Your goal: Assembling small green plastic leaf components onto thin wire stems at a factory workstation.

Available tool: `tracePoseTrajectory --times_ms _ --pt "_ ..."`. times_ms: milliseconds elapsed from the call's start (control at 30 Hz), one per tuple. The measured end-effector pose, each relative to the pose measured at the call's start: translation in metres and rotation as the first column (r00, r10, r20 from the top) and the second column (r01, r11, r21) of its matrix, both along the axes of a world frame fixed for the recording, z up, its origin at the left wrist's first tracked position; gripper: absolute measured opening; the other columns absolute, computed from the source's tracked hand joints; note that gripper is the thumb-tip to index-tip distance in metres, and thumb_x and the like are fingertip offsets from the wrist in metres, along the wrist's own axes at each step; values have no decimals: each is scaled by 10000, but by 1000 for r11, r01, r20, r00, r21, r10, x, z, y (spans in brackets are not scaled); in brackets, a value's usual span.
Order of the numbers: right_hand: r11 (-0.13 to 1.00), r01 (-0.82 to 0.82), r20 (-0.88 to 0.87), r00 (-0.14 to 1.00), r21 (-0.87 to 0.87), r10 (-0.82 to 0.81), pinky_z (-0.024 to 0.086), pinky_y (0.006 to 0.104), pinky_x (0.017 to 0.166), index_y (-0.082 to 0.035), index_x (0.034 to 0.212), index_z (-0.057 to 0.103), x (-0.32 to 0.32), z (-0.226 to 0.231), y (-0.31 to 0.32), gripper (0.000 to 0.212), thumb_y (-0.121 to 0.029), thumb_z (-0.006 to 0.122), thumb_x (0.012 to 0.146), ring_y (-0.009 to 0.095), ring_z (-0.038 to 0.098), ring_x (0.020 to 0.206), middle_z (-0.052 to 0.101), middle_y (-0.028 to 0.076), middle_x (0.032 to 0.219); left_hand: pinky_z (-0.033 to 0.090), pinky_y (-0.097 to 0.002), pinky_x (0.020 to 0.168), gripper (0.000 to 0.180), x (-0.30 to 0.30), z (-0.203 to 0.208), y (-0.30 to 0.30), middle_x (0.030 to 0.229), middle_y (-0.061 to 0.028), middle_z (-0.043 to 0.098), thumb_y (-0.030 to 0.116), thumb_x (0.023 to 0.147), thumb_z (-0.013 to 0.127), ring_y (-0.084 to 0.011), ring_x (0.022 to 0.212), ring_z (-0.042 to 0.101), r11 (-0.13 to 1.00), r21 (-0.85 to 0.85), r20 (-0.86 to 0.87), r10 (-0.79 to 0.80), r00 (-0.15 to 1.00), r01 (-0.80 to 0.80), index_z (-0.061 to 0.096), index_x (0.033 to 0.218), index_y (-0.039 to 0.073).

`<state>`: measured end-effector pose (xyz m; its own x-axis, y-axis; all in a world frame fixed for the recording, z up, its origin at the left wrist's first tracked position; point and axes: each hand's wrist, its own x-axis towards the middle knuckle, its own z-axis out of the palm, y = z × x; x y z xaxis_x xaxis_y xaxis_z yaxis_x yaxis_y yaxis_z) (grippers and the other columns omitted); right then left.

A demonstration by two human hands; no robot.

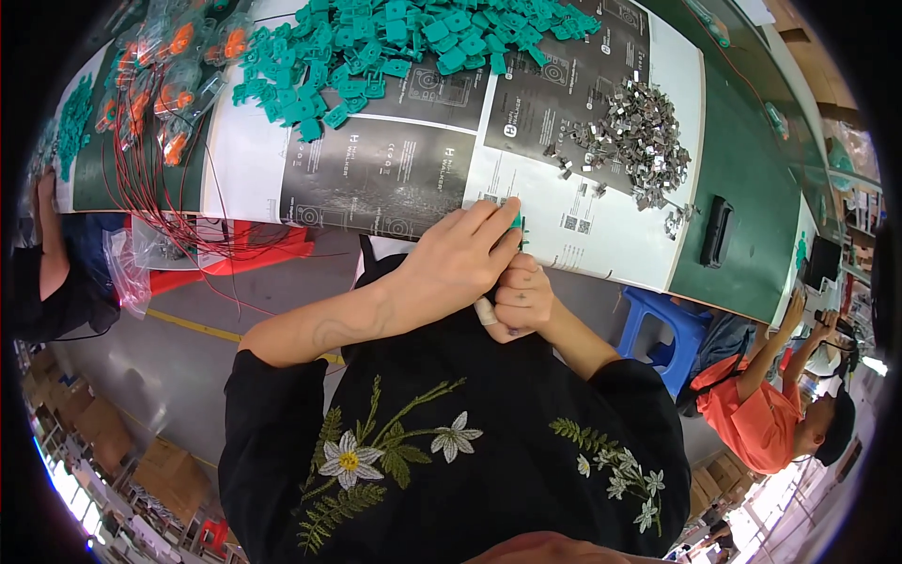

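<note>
My two hands meet at the near edge of the table. The fingers of my left hand (460, 249) are bent together over a small green plastic part (518, 222), of which only a bit shows by the fingertips. My right hand (522, 299) is curled into a fist just below and touches the left; whatever lies inside it is hidden. Beyond them spreads a large heap of similar green plastic parts (376, 47). Farther right is a pile of small shiny metal pieces (648, 141). Both piles rest on printed black-and-white sheets (395, 169).
Clear bags with orange parts (178, 99) and long red wires (141, 202) hang over the left edge. A black oblong object (717, 232) lies on the green tabletop (742, 188). A blue stool (665, 334) and a person in orange (752, 414) are to the right.
</note>
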<state>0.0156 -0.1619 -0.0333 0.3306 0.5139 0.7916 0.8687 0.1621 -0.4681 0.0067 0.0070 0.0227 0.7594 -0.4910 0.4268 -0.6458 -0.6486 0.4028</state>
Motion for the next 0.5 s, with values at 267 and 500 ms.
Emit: tracePoseTrajectory --times_ms 267,500 --pt "999 -46 -95 995 -20 44 337 337 544 -88 476 363 5 28 -6 327 44 638 594 221 339 466 333 30 495 520 -328 826 327 -1 -6 8 1201 -208 559 107 685 604 -278 1034 576 996 80 134 -47 990 37 635 972 -45" --pt "946 -39 -634 733 322 247 233 331 460 -66 511 309 15 73 -12 414 -110 625 775 189 312 449 339 42 493 531 -337 829 318 3 -2 12 1143 -251 579 118 679 597 -302 988 589 984 158 192 -114 975 83 639 934 -68"
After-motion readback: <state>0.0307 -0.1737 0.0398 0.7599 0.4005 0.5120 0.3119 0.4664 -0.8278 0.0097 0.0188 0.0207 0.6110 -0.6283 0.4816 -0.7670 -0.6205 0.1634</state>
